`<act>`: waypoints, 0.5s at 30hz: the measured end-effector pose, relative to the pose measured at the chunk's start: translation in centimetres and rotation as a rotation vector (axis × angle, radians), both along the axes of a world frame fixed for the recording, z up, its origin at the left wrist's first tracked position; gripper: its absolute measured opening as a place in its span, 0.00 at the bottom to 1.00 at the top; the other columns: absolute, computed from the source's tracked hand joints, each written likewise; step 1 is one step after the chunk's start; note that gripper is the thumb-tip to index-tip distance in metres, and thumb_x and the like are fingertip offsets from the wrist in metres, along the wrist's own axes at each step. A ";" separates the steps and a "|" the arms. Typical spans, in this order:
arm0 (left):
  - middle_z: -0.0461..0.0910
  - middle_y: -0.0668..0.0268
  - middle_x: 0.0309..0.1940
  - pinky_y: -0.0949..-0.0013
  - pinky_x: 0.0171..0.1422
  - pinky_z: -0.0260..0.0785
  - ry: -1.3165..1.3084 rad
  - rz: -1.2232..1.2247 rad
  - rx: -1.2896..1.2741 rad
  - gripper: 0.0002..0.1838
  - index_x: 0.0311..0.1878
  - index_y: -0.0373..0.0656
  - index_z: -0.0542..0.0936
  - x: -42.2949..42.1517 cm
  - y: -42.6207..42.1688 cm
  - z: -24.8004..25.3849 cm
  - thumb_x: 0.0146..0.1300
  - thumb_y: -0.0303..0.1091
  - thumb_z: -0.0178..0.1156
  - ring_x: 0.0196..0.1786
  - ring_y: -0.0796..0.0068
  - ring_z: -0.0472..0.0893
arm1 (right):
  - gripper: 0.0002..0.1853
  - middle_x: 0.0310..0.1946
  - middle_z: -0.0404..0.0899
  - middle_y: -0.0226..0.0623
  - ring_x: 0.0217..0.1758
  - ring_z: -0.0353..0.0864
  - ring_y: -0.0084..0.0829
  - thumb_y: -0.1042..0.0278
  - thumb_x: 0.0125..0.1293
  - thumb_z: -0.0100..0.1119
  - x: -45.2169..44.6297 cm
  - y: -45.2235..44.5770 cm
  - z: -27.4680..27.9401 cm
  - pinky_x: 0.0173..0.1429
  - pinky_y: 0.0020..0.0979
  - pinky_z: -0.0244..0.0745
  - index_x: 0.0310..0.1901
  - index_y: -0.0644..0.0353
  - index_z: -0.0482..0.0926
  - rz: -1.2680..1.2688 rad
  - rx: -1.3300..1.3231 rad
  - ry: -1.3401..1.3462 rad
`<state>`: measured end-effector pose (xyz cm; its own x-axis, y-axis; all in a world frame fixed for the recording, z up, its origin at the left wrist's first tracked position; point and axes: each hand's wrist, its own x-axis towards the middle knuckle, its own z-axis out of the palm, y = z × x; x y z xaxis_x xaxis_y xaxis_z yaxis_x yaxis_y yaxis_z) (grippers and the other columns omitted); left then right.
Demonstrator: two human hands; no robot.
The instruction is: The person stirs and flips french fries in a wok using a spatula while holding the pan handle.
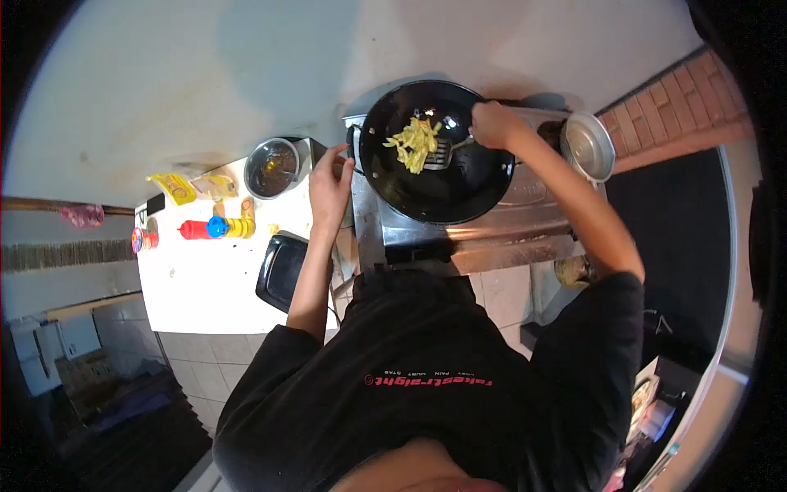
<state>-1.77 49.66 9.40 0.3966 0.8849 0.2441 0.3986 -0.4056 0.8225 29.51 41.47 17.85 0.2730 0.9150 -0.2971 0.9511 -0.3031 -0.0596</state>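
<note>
A large black wok [443,193] rests on the metal stove [418,231]. Yellowish cut pieces of food [415,146] lie in a heap left of the wok's middle. My right hand [497,126] is closed on the handle of a slotted spatula [440,155], whose blade touches the right side of the heap. At the wok's left side, my left hand [331,184] has its fingers at the loop handle [352,148], bent round it.
On the white table [197,283] at left stand a metal pot [272,168], a red bottle [194,230], a yellow bottle [239,228], yellow packets [174,188] and a black tray [283,271]. A metal pan [589,146] sits right of the wok.
</note>
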 end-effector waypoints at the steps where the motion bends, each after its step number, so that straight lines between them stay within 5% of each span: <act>1: 0.82 0.60 0.29 0.66 0.34 0.71 -0.012 0.002 0.011 0.15 0.56 0.40 0.82 0.0 0.0 -0.3 0.66 0.29 0.65 0.26 0.70 0.79 | 0.16 0.45 0.85 0.58 0.51 0.86 0.54 0.61 0.63 0.65 0.1 -0.6 -0.3 0.55 0.46 0.81 0.43 0.67 0.86 -0.064 0.022 0.040; 9: 0.83 0.59 0.31 0.65 0.35 0.71 0.055 0.000 -0.009 0.15 0.56 0.40 0.82 0.0 -0.2 0.8 0.66 0.28 0.64 0.26 0.67 0.80 | 0.18 0.36 0.85 0.57 0.46 0.86 0.53 0.54 0.63 0.67 -0.1 -6.1 -3.2 0.52 0.45 0.79 0.36 0.66 0.87 -0.387 0.008 0.470; 11: 0.83 0.59 0.31 0.65 0.36 0.72 0.001 -0.024 0.009 0.15 0.56 0.40 0.82 0.0 0.1 -0.1 0.66 0.28 0.65 0.27 0.67 0.80 | 0.17 0.35 0.84 0.58 0.45 0.86 0.54 0.56 0.62 0.68 -1.0 -6.7 -4.8 0.51 0.44 0.78 0.35 0.66 0.86 -0.223 0.310 0.443; 15: 0.84 0.59 0.32 0.65 0.38 0.73 0.072 -0.018 0.012 0.15 0.56 0.40 0.82 0.0 0.0 0.7 0.66 0.28 0.64 0.29 0.67 0.81 | 0.13 0.36 0.84 0.59 0.45 0.84 0.57 0.62 0.65 0.65 -3.0 -6.8 -4.3 0.51 0.47 0.78 0.39 0.66 0.85 -0.273 0.388 0.449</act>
